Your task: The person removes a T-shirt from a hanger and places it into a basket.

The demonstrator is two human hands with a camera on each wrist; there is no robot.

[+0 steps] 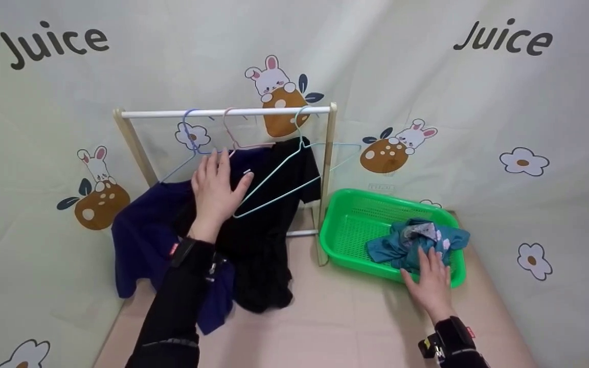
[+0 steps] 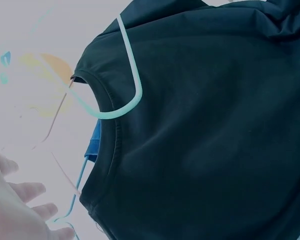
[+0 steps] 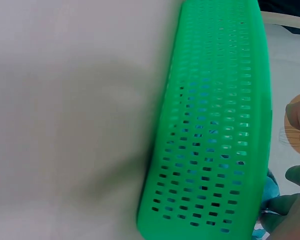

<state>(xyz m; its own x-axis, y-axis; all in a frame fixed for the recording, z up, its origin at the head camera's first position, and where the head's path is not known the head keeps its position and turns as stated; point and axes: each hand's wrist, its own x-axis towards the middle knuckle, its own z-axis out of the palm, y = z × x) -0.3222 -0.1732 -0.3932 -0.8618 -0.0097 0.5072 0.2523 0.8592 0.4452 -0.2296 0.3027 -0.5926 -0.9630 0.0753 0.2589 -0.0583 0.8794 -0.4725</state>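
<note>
My left hand (image 1: 216, 191), fingers straight, is raised in front of the hung clothes, beside a bare mint-green hanger (image 1: 277, 199). Behind it hang a navy shirt (image 1: 146, 230) on a blue hanger (image 1: 184, 163) and a black T-shirt (image 1: 266, 245) on a pink hanger (image 1: 229, 130). In the left wrist view the fingers hold nothing and the black collar (image 2: 107, 115) lies to their right. My right hand (image 1: 432, 283) reaches over the near rim of a green basket (image 1: 345, 255). Its spread fingers are right at a crumpled teal garment (image 1: 391, 248) with a grey patch.
The hangers hook over the white bar (image 1: 161, 114) of a small rack with wooden posts (image 1: 328, 153). The basket stands right of the rack on a pale pink table (image 1: 325, 327). A printed curtain (image 1: 402, 66) surrounds the table's back and sides.
</note>
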